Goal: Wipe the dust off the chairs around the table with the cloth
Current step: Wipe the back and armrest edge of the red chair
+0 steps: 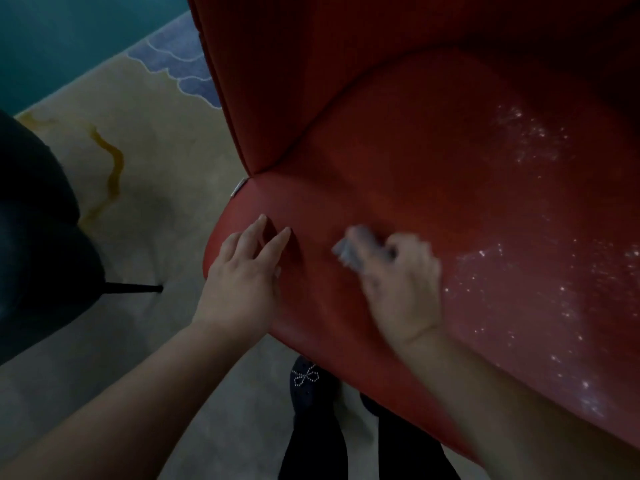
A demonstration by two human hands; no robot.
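Only one view here, the head cam looking down, and it's pretty dim. The red chair (pixel 433 188) fills most of the shot, seat toward the camera and backrest rising at the top. The right hand (pixel 405 285) is down on the seat with its fingers (pixel 367 237) clenched around a small grey cloth (pixel 346 252), which pokes out at the front of the fist. The hand and cloth are blurred, so I'd guess it's mid-swipe. The left hand (pixel 242 271) rests on the seat's left edge, fingers released and spread flat, grasping nothing, probably just steadying the chair.

The white dust specks (pixel 530 271) sit in scattered patches to the right of the wiping hand, up toward the backrest and down along the right side. The area around the hands looks clean already, so my read is the seat is roughly half done.

To do this bit well I'd open the cloth out a little so more of it touches the seat, then pull long overlapping strokes across the speckled right side toward one edge instead of scrubbing in place, which just spreads the stuff around. Don't skip the seam where seat meets backrest.

A dark chair (pixel 38 237) stands at the left on the patterned rug (pixel 145 133).
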